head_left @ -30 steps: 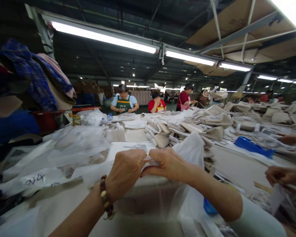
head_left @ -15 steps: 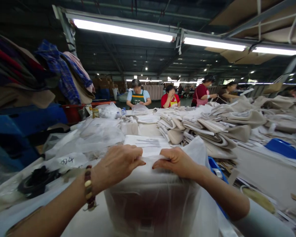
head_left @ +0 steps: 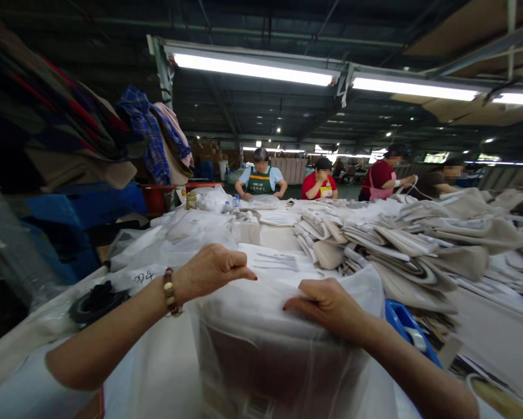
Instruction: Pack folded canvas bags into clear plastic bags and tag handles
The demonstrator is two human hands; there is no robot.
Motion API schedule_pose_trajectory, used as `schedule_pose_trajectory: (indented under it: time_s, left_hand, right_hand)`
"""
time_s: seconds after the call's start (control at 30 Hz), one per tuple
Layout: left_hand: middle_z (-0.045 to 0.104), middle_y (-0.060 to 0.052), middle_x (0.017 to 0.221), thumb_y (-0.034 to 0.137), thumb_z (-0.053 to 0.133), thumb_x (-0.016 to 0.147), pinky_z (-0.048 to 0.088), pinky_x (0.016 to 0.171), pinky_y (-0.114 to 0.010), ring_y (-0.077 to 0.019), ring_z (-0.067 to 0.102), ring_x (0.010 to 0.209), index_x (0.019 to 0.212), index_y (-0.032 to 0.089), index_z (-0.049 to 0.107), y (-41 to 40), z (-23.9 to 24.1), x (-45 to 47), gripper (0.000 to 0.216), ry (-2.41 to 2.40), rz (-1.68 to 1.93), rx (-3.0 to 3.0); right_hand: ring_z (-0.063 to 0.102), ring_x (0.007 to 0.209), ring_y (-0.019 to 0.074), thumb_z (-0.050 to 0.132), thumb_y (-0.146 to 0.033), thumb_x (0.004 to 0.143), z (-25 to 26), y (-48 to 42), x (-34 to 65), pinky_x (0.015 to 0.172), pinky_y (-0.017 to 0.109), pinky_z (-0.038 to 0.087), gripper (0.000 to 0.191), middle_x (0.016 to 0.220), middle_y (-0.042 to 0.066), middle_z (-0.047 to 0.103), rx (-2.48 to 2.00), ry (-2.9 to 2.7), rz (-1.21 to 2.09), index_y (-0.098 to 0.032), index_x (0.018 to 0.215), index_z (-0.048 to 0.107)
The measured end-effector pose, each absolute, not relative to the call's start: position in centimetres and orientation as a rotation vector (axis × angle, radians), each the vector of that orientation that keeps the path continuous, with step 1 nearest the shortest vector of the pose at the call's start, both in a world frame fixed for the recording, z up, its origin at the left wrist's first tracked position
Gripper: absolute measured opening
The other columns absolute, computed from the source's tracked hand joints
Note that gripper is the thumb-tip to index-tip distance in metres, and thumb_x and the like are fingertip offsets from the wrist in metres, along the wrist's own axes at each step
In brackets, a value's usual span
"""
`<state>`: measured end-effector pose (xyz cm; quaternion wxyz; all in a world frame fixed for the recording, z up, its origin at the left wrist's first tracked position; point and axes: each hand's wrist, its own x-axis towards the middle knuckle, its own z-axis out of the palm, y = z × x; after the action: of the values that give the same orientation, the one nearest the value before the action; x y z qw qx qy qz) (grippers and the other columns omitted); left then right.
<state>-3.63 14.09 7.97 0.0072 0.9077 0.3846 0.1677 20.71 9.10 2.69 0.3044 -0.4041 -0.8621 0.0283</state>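
A clear plastic bag [head_left: 261, 349] stretched over a pale boxy bundle stands right in front of me on the long white table [head_left: 165, 372]. My left hand [head_left: 211, 270], with a bead bracelet on the wrist, pinches the bag's top edge at the far left corner. My right hand [head_left: 329, 305] lies on the bag's top, fingers curled and gripping the film. Both hands are closed on the plastic.
Stacks of folded beige cloth bags [head_left: 401, 244] cover the table's right side, above a blue tray [head_left: 407, 326]. Loose plastic bags [head_left: 178, 238] and a black tape roll [head_left: 98, 299] lie to the left. Clothes hang at the upper left. Several people work at the far end.
My hands have moved apart along the bag's top, the left one rising and the right one sliding nearer. The view has swung to the left, shifting everything rightward.
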Motion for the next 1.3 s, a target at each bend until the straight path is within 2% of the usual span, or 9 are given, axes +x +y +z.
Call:
schedule_pose_trajectory:
  time_s: [0.2,0.33,0.47,0.57,0.67,0.8,0.93,1.07,1.3]
  left_hand:
    - [0.057,-0.002,0.067,0.039,0.045,0.089,0.035,0.058,-0.027,-0.0171,0.052,0.065,0.071,0.016,0.056,11.6,9.0,-3.6,0.031,1.218,1.143,3.334]
    - [0.061,-0.005,0.093,0.026,0.064,0.078,0.044,0.072,-0.034,-0.0234,0.055,0.086,0.102,0.016,0.053,9.6,7.5,0.1,0.028,0.982,0.873,3.333]
    - [0.061,-0.003,0.086,0.008,0.047,0.083,0.045,0.070,-0.034,-0.0206,0.057,0.078,0.091,0.017,0.054,9.0,5.3,2.9,0.014,1.070,0.426,3.050]
    - [0.062,-0.003,0.086,0.021,0.046,0.087,0.044,0.070,-0.030,-0.0181,0.057,0.077,0.089,0.017,0.054,8.9,5.0,2.9,0.010,1.016,0.431,2.781]
    - [0.064,0.000,0.088,0.040,0.065,0.073,0.044,0.070,-0.025,-0.0176,0.058,0.079,0.094,0.018,0.057,9.3,5.6,2.3,0.032,0.833,0.373,2.596]
    - [0.066,0.004,0.081,0.040,0.068,0.066,0.041,0.064,-0.022,-0.0163,0.058,0.075,0.089,0.021,0.062,9.7,6.3,2.0,0.031,0.863,0.277,2.467]
    - [0.064,0.004,0.067,0.035,0.065,0.070,0.036,0.054,-0.020,-0.0143,0.056,0.064,0.078,0.021,0.065,9.4,6.2,2.4,0.016,1.011,0.171,2.443]
    - [0.064,0.002,0.068,0.036,0.061,0.073,0.036,0.057,-0.022,-0.0155,0.057,0.066,0.078,0.022,0.065,9.0,6.4,3.0,0.015,1.083,0.112,2.559]
    - [0.062,0.004,0.063,0.034,0.067,0.066,0.033,0.052,-0.021,-0.0146,0.056,0.063,0.072,0.019,0.065,9.1,7.3,1.9,0.017,1.015,-0.019,2.375]
  right_hand:
    - [0.034,0.045,0.0056,0.056,-0.045,0.082,2.5,9.5,20.4,0.044,0.019,0.019,0.043,0.046,-0.008,0.037,-1.145,-2.274,0.109,-0.016,0.052,0.047]
    - [0.034,0.045,0.0059,0.059,-0.040,0.081,2.4,9.3,20.3,0.045,0.019,0.021,0.037,0.047,-0.007,0.040,-1.138,-2.255,0.136,-0.015,0.054,0.051]
    - [0.042,0.049,0.0076,0.055,-0.028,0.083,2.4,8.9,20.2,0.048,0.019,0.027,0.021,0.056,-0.004,0.053,-1.061,-2.286,0.156,-0.016,0.066,0.058]
    - [0.046,0.052,0.0087,0.054,-0.021,0.081,2.7,8.3,20.3,0.050,0.019,0.030,0.013,0.060,-0.002,0.057,-1.071,-2.312,0.170,-0.016,0.070,0.059]
    - [0.053,0.062,0.0109,0.052,-0.023,0.083,3.5,7.5,20.4,0.056,0.020,0.034,0.012,0.072,0.000,0.062,-1.063,-2.340,0.260,-0.017,0.087,0.061]
    - [0.052,0.062,0.0138,0.056,-0.039,0.080,5.5,6.3,20.4,0.053,0.022,0.033,0.030,0.072,0.000,0.060,-1.272,-2.387,0.380,-0.016,0.099,0.056]
    - [0.057,0.073,0.0230,0.064,-0.065,0.059,7.0,5.5,20.4,0.054,0.026,0.035,0.068,0.084,0.007,0.063,-1.530,-2.489,0.334,-0.018,0.106,0.055]
    - [0.059,0.074,0.0258,0.062,-0.069,0.056,7.5,5.5,20.6,0.053,0.027,0.035,0.068,0.087,0.011,0.066,-1.674,-2.581,0.281,-0.017,0.100,0.060]
    - [0.055,0.060,0.0160,0.066,-0.057,0.061,8.2,5.6,20.0,0.044,0.022,0.029,0.047,0.073,0.004,0.065,-1.612,-2.714,0.409,-0.016,0.084,0.064]
